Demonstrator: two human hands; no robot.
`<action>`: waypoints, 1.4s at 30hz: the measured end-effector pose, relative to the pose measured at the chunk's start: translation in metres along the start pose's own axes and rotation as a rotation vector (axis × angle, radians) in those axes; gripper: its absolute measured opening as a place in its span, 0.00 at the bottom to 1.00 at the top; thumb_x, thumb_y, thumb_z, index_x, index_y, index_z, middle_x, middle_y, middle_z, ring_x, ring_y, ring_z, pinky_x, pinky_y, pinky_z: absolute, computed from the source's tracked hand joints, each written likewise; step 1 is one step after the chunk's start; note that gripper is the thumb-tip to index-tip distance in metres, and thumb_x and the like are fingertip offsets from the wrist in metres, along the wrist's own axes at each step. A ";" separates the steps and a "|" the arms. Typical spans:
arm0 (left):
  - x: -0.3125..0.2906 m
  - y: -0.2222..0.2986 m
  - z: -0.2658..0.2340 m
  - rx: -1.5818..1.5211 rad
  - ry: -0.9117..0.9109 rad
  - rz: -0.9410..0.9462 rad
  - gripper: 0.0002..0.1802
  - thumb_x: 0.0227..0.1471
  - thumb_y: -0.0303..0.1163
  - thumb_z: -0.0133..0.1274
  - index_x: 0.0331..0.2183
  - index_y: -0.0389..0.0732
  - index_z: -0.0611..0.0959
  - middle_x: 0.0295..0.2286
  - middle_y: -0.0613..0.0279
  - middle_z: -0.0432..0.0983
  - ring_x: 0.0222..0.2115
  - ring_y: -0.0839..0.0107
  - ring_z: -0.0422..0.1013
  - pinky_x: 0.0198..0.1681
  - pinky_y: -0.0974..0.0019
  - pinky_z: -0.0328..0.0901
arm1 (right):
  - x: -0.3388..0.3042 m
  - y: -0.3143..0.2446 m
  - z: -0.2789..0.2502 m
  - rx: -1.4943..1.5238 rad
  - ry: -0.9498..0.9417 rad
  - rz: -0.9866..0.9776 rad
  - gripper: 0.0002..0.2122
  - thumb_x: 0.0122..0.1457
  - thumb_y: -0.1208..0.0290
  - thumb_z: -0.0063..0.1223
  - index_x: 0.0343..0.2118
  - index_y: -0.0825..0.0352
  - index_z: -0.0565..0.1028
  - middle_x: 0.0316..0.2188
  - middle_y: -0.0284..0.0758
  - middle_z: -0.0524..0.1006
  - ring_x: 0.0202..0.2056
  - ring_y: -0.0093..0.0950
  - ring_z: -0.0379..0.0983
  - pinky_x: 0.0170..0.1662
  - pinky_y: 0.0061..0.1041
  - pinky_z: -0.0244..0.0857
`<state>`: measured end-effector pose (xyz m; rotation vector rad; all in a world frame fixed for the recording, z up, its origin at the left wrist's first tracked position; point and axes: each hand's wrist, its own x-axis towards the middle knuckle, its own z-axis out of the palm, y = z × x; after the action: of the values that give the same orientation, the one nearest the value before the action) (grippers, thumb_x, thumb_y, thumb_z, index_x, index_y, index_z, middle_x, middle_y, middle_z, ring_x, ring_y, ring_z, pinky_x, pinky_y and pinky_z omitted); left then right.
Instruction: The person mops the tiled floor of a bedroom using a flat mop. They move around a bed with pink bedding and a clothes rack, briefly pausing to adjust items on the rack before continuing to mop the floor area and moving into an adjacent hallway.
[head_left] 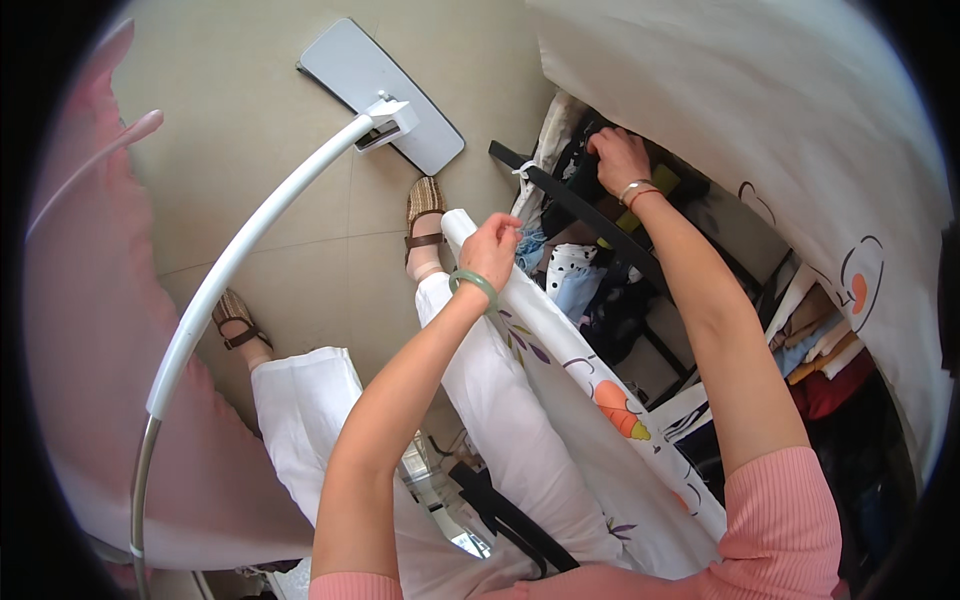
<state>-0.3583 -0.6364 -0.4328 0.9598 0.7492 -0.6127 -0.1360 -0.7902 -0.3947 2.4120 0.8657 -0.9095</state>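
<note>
My left hand [490, 252], with a green bangle on its wrist, is closed at the edge of a white cloth cover [560, 345] printed with carrots and leaves. The cover's edge hangs in a long fold down to my lap. Deeper in the opening, my right hand [620, 162] has its fingers curled on a black garment [572, 172] among other clothes; its fingertips are partly hidden. Below that hand lie a white cloth with black dots [570, 262] and light-blue denim [578, 292]. A black bar [585, 208] with a white tie crosses between my hands.
A white curved pole [255, 230] joins a flat grey-white base [375, 90] on the tiled floor. Pink fabric [95, 350] hangs at the left. To the right, another white cover panel [760, 90] spreads over folded clothes [820, 345]. Black straps [510, 515] lie near my lap.
</note>
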 end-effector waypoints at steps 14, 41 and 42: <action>0.069 -0.053 0.118 0.381 -0.031 0.131 0.25 0.43 0.29 0.52 0.46 0.36 0.66 0.43 0.48 0.63 0.44 0.50 0.61 0.47 0.57 0.58 | -0.038 0.071 0.034 -0.476 -0.591 -0.873 0.07 0.42 0.70 0.50 0.27 0.59 0.70 0.29 0.30 0.69 0.39 0.29 0.66 0.48 0.39 0.54; 0.070 -0.010 0.157 0.638 -0.199 0.037 0.33 0.41 0.40 0.54 0.48 0.38 0.63 0.45 0.52 0.63 0.46 0.57 0.62 0.47 0.64 0.58 | -0.019 0.047 0.004 -0.721 -0.536 -0.977 0.22 0.51 0.70 0.41 0.52 0.56 0.59 0.53 0.35 0.60 0.55 0.30 0.53 0.60 0.41 0.38; 0.076 -0.016 0.157 0.640 -0.214 0.062 0.32 0.41 0.39 0.54 0.48 0.38 0.64 0.44 0.52 0.64 0.46 0.57 0.62 0.47 0.63 0.58 | -0.015 0.046 -0.002 -0.752 -0.490 -1.026 0.22 0.51 0.70 0.41 0.52 0.55 0.59 0.54 0.36 0.59 0.56 0.30 0.53 0.60 0.40 0.38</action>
<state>-0.2800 -0.7928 -0.4429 1.4673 0.3258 -0.9102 -0.1127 -0.8285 -0.3748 0.9685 1.8369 -1.1275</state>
